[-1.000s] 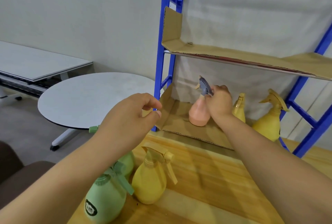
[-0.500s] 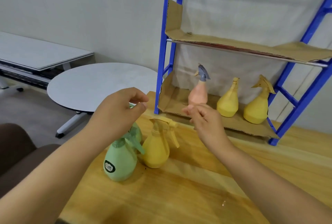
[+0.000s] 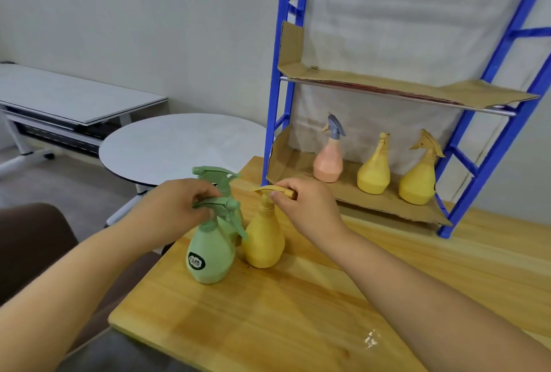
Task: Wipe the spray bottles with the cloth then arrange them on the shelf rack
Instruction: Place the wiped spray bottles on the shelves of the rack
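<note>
Two green spray bottles stand on the wooden table [image 3: 298,321]: the front one [image 3: 210,255] has a black label, the second [image 3: 223,181] stands behind it. My left hand [image 3: 176,207] is closed around the front green bottle's trigger head. Beside it stands a yellow spray bottle [image 3: 264,240]; my right hand [image 3: 307,207] pinches its nozzle. On the blue shelf rack [image 3: 275,121], the cardboard-lined bottom shelf holds a pink bottle [image 3: 328,160] and two yellow bottles [image 3: 374,172] [image 3: 417,184]. No cloth is visible.
The rack's upper cardboard shelf [image 3: 402,88] holds nothing. A round grey table [image 3: 167,148] and a long grey desk [image 3: 68,97] stand to the left beyond the table edge. A dark seat [image 3: 32,240] sits at lower left. A small wet spot [image 3: 371,340] marks the wood.
My right hand let go of the pink bottle on the shelf and came back to the yellow bottle's nozzle. My left hand dropped onto the green bottle's head. The view pulled back.
</note>
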Motion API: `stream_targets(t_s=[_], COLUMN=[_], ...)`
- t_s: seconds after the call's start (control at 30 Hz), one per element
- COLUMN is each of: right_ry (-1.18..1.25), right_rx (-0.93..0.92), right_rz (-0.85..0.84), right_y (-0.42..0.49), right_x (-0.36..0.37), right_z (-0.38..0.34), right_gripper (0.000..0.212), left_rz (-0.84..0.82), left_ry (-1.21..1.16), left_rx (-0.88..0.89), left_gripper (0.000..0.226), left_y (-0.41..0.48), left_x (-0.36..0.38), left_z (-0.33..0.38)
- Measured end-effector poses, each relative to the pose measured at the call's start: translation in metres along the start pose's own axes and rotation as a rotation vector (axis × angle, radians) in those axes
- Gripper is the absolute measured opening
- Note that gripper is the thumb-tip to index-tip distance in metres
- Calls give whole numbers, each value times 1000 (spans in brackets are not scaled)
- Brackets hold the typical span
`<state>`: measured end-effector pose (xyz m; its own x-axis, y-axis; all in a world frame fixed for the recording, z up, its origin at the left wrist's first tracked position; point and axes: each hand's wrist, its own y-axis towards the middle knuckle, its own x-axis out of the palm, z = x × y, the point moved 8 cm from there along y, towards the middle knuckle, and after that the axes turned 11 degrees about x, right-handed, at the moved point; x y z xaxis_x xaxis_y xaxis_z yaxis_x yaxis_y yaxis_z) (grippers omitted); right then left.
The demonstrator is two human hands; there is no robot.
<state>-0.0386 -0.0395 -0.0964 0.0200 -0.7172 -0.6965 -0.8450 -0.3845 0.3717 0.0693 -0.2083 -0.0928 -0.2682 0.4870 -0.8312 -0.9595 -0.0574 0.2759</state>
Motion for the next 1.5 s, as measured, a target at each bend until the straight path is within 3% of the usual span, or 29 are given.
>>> stream_targets(t_s=[0.13, 0.47, 0.73, 0.9, 1.1, 1.23, 1.5], right_ry=[78, 130, 76, -39, -181, -220, -171], right_rx=[-17, -62, 88, 153, 126, 105, -7], right_rz=[68, 430, 674, 696, 685, 698, 668], right_y=[7, 82, 165, 213, 256, 268, 274], right_x=[-34, -214, -314, -329, -312, -301, -295], right_z=[-11, -56, -42, -27, -2, 10, 13], right_gripper=[15, 12, 22, 23, 22, 24, 22], left_rz=[-7, 312, 515, 570, 468, 499, 385], left_ry=[162, -163, -245, -89, -27, -2, -291], left_rx=[66, 381, 479, 475, 486, 476, 407], left_gripper=[16, 18, 18, 18, 18, 34, 48], left_y=[12, 114, 231, 298, 361, 386, 405], left_x=[-12, -118, -179, -186, -145, -125, -105], left_z=[21, 134, 188, 205, 197, 179, 173])
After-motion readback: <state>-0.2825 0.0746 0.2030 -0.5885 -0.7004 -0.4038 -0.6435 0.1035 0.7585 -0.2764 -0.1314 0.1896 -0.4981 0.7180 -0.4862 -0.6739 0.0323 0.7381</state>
